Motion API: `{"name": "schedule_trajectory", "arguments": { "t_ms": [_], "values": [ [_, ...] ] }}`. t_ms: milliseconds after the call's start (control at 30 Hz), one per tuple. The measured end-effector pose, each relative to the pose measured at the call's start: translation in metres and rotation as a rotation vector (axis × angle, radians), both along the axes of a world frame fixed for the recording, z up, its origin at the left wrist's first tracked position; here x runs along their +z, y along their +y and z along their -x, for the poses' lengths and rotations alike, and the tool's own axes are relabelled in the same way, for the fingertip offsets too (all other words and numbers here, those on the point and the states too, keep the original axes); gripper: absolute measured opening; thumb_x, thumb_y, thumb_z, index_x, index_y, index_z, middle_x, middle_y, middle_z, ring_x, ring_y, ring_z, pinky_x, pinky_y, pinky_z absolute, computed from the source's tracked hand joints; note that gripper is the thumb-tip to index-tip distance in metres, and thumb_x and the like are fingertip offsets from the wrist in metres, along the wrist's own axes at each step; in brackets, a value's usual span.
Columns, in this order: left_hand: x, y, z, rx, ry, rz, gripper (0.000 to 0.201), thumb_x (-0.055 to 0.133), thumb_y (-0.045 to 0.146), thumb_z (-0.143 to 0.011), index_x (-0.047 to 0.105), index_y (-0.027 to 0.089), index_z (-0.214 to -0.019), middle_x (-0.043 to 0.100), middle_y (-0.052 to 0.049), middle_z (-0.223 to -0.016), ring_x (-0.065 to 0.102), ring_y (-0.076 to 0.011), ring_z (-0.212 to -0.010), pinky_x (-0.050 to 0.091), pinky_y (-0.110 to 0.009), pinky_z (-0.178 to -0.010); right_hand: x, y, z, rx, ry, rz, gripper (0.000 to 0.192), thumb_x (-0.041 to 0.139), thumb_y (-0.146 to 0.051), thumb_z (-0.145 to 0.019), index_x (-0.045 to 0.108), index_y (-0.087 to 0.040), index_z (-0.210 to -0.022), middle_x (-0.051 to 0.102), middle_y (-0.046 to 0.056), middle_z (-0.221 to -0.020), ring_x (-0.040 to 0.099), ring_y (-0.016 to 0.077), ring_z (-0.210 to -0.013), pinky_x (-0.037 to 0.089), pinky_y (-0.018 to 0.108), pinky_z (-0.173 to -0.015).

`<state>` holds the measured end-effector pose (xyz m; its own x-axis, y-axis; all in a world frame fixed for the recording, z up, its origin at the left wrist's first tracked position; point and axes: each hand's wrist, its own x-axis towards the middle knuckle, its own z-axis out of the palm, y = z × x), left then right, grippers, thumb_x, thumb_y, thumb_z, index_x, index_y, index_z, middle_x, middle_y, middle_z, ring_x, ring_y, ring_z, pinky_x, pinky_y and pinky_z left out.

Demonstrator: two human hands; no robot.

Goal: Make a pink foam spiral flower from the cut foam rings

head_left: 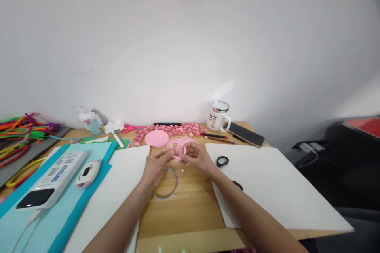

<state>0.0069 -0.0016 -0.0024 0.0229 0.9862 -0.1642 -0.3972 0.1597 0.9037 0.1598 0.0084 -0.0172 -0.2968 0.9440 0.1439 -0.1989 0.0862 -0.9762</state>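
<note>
Pink paper piece (179, 152) pinched between both hands, left hand (156, 166) and right hand (196, 157) closed on it together, just above the wooden worktop (190, 201). Clear tape ring (165, 183) sits under the left wrist. I'd flag risk: thin paper could tear or crease if the fingers pull apart; a sleeve sweep could scatter the small pink bits (172, 129) behind

Our one view, from the head, facing a wooden desk and white wall

We look forward and slightly down from above our own forearms; the table (190, 205) sits close below, the wall fills the upper half, and no second view overlaps this one.
</note>
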Motion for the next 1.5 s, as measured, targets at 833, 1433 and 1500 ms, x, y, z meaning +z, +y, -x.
{"name": "schedule_trajectory", "arguments": {
  "t_ms": [833,1433,1500],
  "values": [
    [-0.007,-0.005,-0.003,-0.272,0.393,-0.16,0.018,0.073,0.024,-0.056,0.064,0.014,-0.069,0.07,-0.005,-0.066,0.064,-0.0175,-0.063,0.046,-0.023,-0.057,-0.003,0.004,-0.008,0.015,-0.012,0.0,0.036,0.072,-0.032,-0.059,0.055,-0.016,-0.087,0.064,0.001,-0.067,0.061,0.0116,-0.057,0.048,0.023,-0.052],
    [-0.004,0.002,0.001,0.008,-0.067,0.008,0.016,0.077,0.021,-0.051,0.065,0.012,-0.055,0.066,-0.003,-0.059,0.06,-0.0113,-0.062,0.046,-0.023,-0.069,-0.007,0.001,0.004,0.064,-0.035,-0.004,0.027,0.07,-0.036,-0.062,0.057,-0.015,-0.072,0.061,-0.001,-0.062,0.055,0.0086,-0.05,0.048,0.023,-0.052],
    [-0.006,0.001,0.001,0.013,-0.043,-0.008,0.014,0.077,0.02,-0.052,0.065,0.011,-0.055,0.065,-0.002,-0.056,0.058,-0.0097,-0.058,0.045,-0.021,-0.066,-0.01,0.001,0.006,0.055,-0.011,0.026,0.028,0.072,-0.034,-0.06,0.057,-0.014,-0.073,0.063,0.0,-0.064,0.057,0.0099,-0.053,0.048,0.024,-0.053]
  ]
}}
